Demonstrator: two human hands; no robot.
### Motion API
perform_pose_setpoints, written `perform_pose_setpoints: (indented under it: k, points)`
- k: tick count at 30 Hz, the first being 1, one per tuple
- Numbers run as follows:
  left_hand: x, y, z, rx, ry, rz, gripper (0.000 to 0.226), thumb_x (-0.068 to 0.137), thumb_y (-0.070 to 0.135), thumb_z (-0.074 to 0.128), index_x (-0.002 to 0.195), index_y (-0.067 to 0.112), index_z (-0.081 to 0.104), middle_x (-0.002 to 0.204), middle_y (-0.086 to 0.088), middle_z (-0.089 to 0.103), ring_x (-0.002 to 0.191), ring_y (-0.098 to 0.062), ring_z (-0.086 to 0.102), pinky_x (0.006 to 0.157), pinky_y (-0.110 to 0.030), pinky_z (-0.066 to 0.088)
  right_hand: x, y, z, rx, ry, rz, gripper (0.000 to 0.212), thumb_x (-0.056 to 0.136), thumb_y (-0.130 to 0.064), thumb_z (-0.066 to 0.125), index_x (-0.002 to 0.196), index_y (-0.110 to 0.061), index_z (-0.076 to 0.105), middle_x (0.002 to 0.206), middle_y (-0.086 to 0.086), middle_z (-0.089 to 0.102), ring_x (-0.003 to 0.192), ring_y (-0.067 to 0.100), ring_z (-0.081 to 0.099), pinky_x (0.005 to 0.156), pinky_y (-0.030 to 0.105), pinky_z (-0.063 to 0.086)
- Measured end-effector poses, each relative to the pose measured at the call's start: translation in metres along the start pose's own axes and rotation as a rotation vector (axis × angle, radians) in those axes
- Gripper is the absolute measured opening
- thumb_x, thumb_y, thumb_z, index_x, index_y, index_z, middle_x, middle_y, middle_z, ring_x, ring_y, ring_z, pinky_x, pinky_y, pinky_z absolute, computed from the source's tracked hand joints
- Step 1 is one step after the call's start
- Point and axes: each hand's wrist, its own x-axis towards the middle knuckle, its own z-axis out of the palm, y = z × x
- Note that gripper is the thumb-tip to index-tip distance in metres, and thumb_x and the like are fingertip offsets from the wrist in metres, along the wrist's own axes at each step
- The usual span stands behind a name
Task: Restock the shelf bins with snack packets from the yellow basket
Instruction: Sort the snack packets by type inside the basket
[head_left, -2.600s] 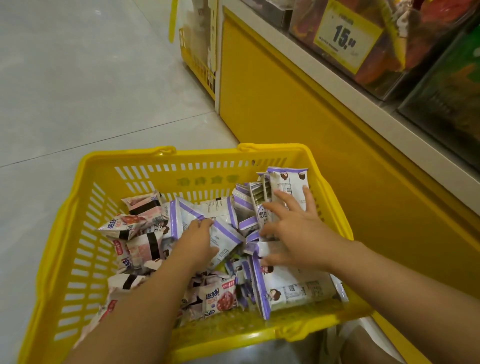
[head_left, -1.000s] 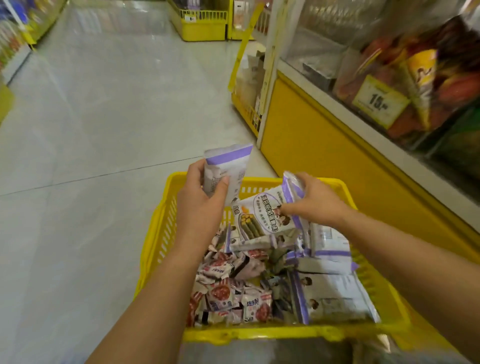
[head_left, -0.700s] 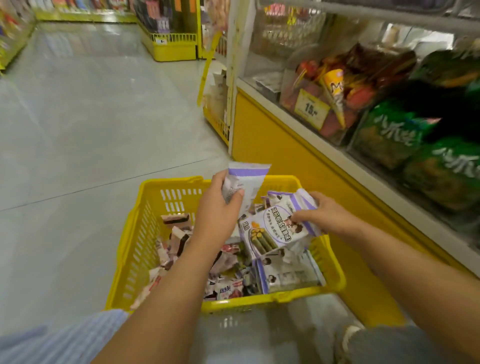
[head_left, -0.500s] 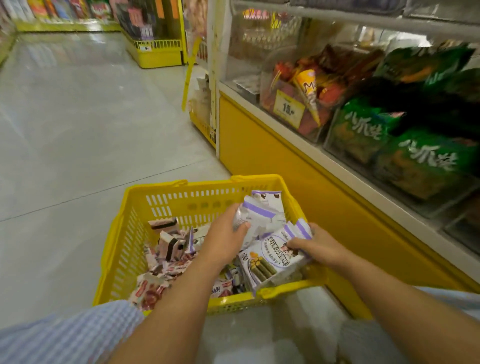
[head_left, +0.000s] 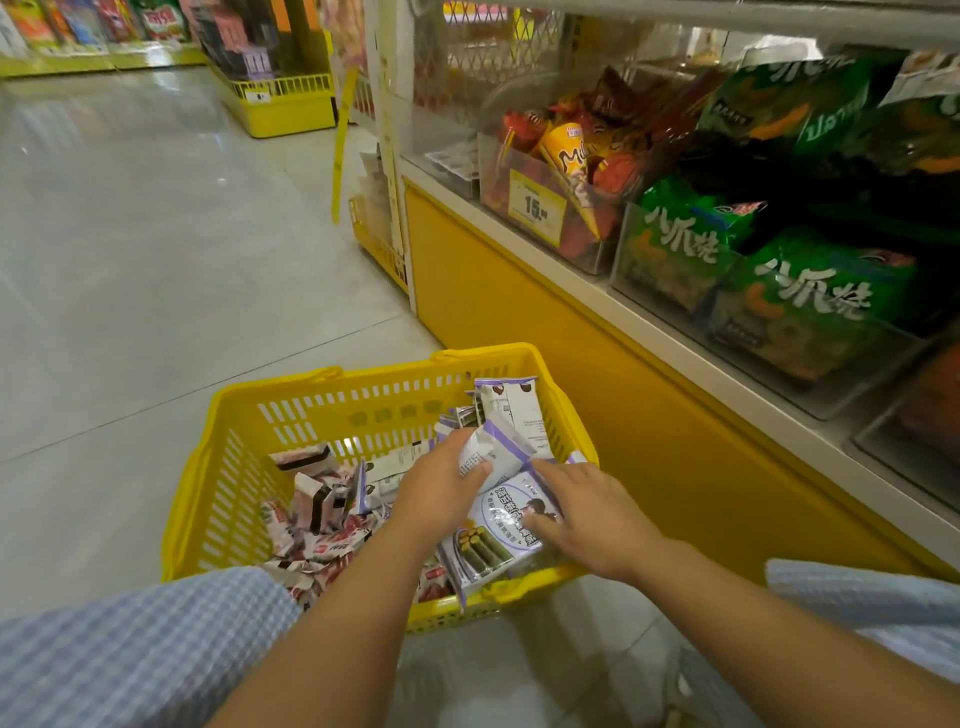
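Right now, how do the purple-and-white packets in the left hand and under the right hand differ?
The raised purple-and-white packet, gripped by the left hand, is tilted, showing its text-printed back. The lower purple-and-white packet, under the right hand, lies in the yellow plastic basket, illustrated front up. Both share purple trim.
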Motion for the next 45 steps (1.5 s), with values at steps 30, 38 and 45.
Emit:
perform_pose_setpoints:
  k: [30,38,45]
  points:
    - [0.011,-0.006,-0.034,-0.398,0.382,-0.120,0.021,0.096,0.026,0.054,0.117,0.022,0.054,0.099,0.006,0.061,0.080,-0.003,0.058,0.051,-0.013,0.039,0.040,0.006,-0.015,-0.094,0.136,0.113,0.062,0.090,-0.032,0.060,0.145,-0.038,0.030,0.158,0.003,0.015,0.143,0.026,0.013,0.115,0.043,0.019]
    - [0.011,-0.015,-0.016,-0.425,0.191,-0.202,0.011,0.098,0.025,0.051,0.108,0.027,0.051,0.097,0.007,0.060,0.080,-0.004,0.058,0.056,-0.021,0.042,0.054,-0.001,0.006,-0.213,0.022,-0.089,0.075,0.097,-0.046,0.045,0.152,-0.033,-0.004,0.162,0.001,-0.007,0.147,0.024,0.003,0.118,0.045,0.006]
    - [0.014,-0.013,-0.021,-0.528,0.272,-0.169,0.018,0.098,0.024,0.051,0.116,0.024,0.054,0.101,0.004,0.064,0.083,-0.010,0.063,0.056,-0.021,0.047,0.077,0.009,-0.005,-0.284,0.030,-0.122,0.102,0.080,-0.050,0.067,0.153,-0.023,0.001,0.147,0.000,0.036,0.130,0.024,0.029,0.105,0.040,0.030]
